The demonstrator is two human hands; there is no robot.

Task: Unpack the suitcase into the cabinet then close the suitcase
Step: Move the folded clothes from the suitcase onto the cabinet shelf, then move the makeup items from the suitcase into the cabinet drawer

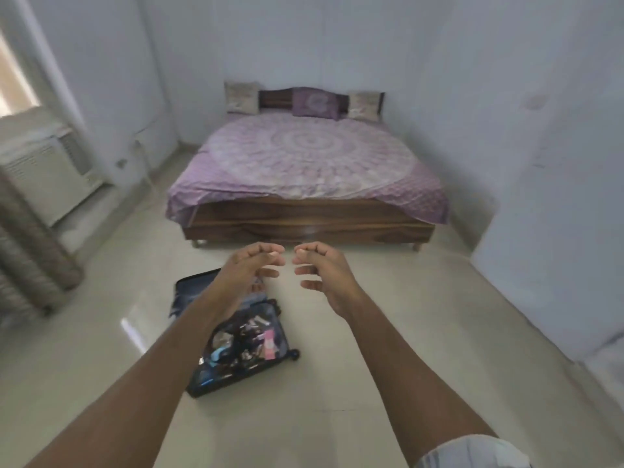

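Both forearms stretch out from the camera, the left hand (251, 265) and right hand (320, 268) raised side by side, fingers (305, 270) loosely curled, tips near each other, holding nothing. Beyond the fingers stands the bed (310, 170). Below the left fingers, the suitcase (236, 336) lies open on the floor (388, 332), packed with items.

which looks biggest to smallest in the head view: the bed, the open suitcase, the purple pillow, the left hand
1. bed, by far the largest.
2. open suitcase on the floor.
3 and 4. purple pillow and left hand look about alike, and the hand is much nearer the camera, so I won't rank them.
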